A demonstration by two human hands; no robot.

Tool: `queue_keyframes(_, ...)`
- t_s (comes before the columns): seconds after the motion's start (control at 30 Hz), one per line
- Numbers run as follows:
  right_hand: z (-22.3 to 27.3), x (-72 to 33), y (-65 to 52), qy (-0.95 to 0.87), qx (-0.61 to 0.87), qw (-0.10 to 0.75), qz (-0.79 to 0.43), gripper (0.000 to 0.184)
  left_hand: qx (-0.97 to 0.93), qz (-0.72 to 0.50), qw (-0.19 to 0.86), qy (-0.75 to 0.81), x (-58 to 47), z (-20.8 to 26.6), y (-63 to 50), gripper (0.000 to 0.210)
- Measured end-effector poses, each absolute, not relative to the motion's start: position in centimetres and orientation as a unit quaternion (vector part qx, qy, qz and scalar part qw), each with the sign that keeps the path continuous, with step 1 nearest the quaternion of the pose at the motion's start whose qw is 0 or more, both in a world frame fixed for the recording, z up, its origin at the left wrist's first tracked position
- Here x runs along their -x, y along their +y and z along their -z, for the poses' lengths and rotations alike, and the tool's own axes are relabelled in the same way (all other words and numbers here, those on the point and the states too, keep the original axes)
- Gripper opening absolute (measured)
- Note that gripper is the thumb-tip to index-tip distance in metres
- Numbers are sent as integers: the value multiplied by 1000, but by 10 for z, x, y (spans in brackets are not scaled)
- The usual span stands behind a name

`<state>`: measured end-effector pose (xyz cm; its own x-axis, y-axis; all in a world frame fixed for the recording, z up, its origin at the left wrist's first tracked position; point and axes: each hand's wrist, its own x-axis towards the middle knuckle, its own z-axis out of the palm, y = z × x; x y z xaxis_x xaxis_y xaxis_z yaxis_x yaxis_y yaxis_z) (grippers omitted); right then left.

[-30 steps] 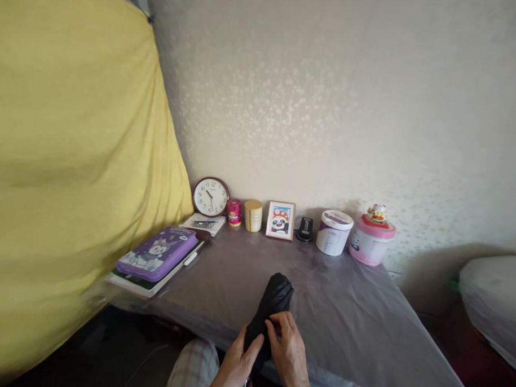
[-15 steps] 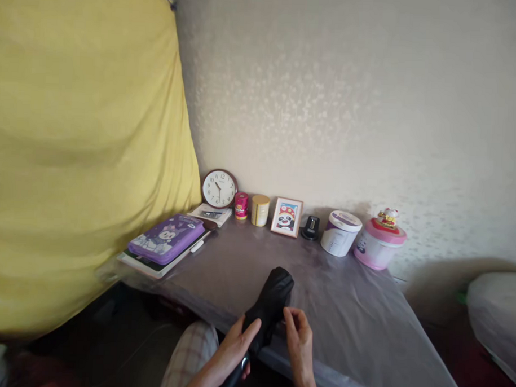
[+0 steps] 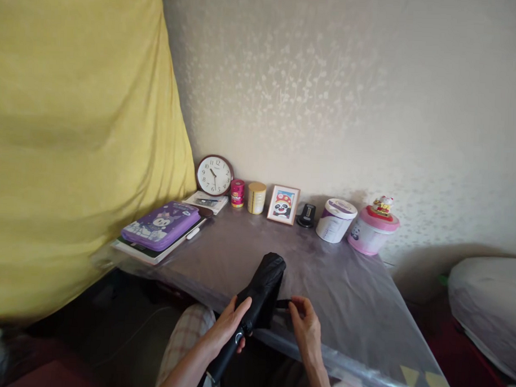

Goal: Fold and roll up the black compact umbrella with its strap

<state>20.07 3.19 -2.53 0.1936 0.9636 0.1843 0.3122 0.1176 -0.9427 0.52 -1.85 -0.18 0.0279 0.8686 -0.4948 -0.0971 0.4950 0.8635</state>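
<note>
Umbrella [image 3: 261, 287], black and furled, slants over the near edge of the plastic-covered worktop [image 3: 331, 286], handle end toward the person. The left hand [image 3: 228, 326] grips it just above the handle; the right hand [image 3: 307, 324] pinches a black strap [image 3: 283, 303] stretched from its side.

Left hand [image 3: 229, 323] curled, right hand [image 3: 307, 326] pinching
</note>
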Motion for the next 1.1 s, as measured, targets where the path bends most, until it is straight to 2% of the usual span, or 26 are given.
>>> queue_keyframes(0.1,17,-198,28,-650,542,502,-179,22,-326,-369,641,588,-5,2,-17,83)
queue_keyframes(0.17,11,-193,25,-710,487,490,-137,20,-325,-364,643,590,-4,1,-17,78)
queue_keyframes(0.37,7,-170,20,-803,391,432,-126,35,-321,-355,642,600,-2,-4,-17,72)
queue_keyframes(0.67,11,-156,21,-817,390,410,-110,42,-327,-337,603,645,3,-19,-29,72)
queue_keyframes(0.77,10,-153,22,-819,388,409,-109,41,-385,-339,530,676,10,-17,-39,77)
queue_keyframes(0.87,10,-149,24,-820,387,409,-108,43,-581,-327,303,681,13,-12,-51,73)
queue_keyframes(1.0,8,-142,25,-822,391,399,-107,43,-648,-162,240,704,5,-9,-60,70)
queue_keyframes(1.1,5,-140,25,-828,388,391,-111,40,-655,-121,214,715,3,-5,-58,66)
